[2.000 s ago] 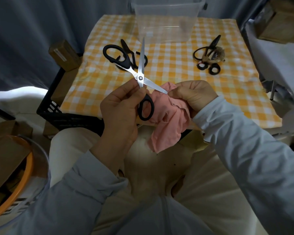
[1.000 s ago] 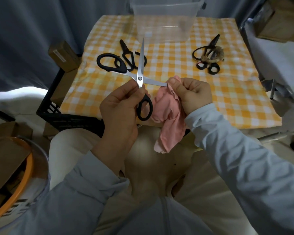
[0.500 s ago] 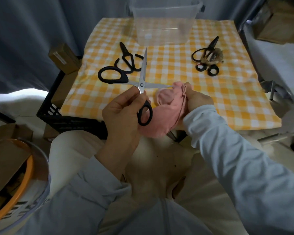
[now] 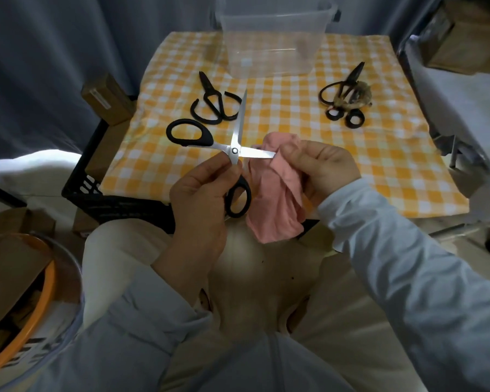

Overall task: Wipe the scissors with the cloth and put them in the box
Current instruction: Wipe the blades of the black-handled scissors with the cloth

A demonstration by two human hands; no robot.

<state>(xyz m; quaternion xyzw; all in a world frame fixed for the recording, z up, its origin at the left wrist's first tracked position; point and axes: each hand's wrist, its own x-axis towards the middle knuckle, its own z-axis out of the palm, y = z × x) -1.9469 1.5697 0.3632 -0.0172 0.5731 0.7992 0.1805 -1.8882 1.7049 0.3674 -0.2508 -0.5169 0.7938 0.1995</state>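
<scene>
While the scissors (image 4: 234,150) are spread wide open in the air over the near edge of the table (image 4: 393,154), one blade points away toward the box (image 4: 272,43) and the other points right into the cloth (image 4: 275,202). The left hand (image 4: 201,199) pinches them just below the pivot, thumb and fingers closed on the shank. One black handle loop shows under the fingers and the other juts out to the left. The right hand (image 4: 323,165) has its fingers curled round the pink cloth and pinches a fold of it over the tip of the rightward blade, with the rest of the cloth hanging below.

The step in hand looks like wiping that blade. To do it well, the cloth should probably run along the flat sides from pivot to tip, with the fingertips padded by fabric and kept off the cutting edge. The left hand's pinch needs to stay firm so the open blades do not swing shut on the cloth or the fingers. The upright blade appears to need the same pass. Closing the blades before reaching forward would make the drop safer, since the clear box stands at the far side of the table, well apart from the hands.

Two other black pairs lie on the checked cloth, one to the left (image 4: 212,104) and one to the right (image 4: 344,100) beside a brownish clump.
</scene>
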